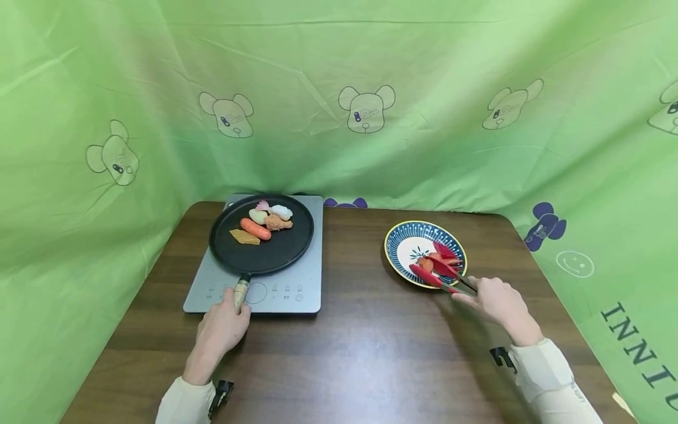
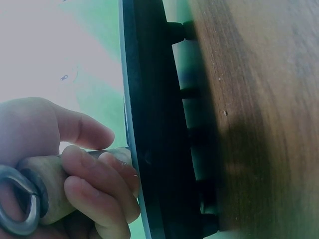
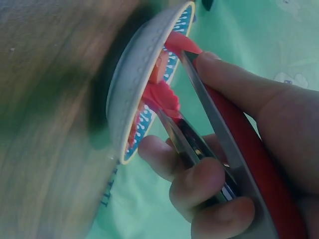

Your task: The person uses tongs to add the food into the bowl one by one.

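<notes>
Tongs (image 1: 426, 277) in the right hand (image 1: 498, 301): thumb on one arm, fingers around the other, the red tips parted in the bowl (image 1: 410, 247) at the table's right side. In the right wrist view an orange piece (image 3: 158, 67) lies between the tips; whether they pinch it cannot be told. The tongs look light and springy, with stiff metal arms and perhaps softer tips; mid-arm is the sound place to hold them. The pieces appear to be light, smooth models, liable to slip, best taken across the middle.

The bowl, probably ceramic and breakable, contains orange and reddish pieces, partly hidden by the tips. The pan (image 1: 281, 253), on the cooktop (image 1: 312, 277), holds a sausage (image 1: 256, 229), a drumstick (image 1: 278, 222), a flat yellow piece (image 1: 245, 237) and paler pieces (image 1: 281, 212) beyond. The left hand (image 1: 222, 327) grips its handle (image 1: 241, 292), the proper hold for a rigid, probably heavier vessel.
</notes>
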A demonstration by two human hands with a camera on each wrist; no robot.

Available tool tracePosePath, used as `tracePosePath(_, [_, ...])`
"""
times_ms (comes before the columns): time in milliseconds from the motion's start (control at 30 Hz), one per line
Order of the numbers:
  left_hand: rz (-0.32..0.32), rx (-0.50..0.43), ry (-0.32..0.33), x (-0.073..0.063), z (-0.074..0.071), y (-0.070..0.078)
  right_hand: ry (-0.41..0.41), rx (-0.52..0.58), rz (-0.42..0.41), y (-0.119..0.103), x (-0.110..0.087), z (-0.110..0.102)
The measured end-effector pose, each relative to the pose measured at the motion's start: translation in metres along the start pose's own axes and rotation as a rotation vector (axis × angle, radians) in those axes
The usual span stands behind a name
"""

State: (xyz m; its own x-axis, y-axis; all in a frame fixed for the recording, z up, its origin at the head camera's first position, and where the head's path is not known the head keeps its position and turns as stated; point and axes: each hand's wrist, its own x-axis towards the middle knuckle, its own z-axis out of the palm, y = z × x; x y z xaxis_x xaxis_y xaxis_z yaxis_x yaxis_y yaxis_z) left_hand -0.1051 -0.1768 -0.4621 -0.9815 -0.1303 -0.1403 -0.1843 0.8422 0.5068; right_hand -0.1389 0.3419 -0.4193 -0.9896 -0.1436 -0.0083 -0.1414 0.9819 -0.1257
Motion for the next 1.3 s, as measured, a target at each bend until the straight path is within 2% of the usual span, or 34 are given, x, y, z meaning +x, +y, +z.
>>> tracePosePath(467, [-0.004, 0.005, 0.006, -0.001, -0.002, 0.003, -0.063, -0.001, 0.01, 0.0, 0.0, -0.012])
tracePosePath(1300, [-0.02, 0.01, 0.003, 0.0, -0.001, 0.003, 0.06, 0.047, -0.01, 0.007, 0.019, 0.017])
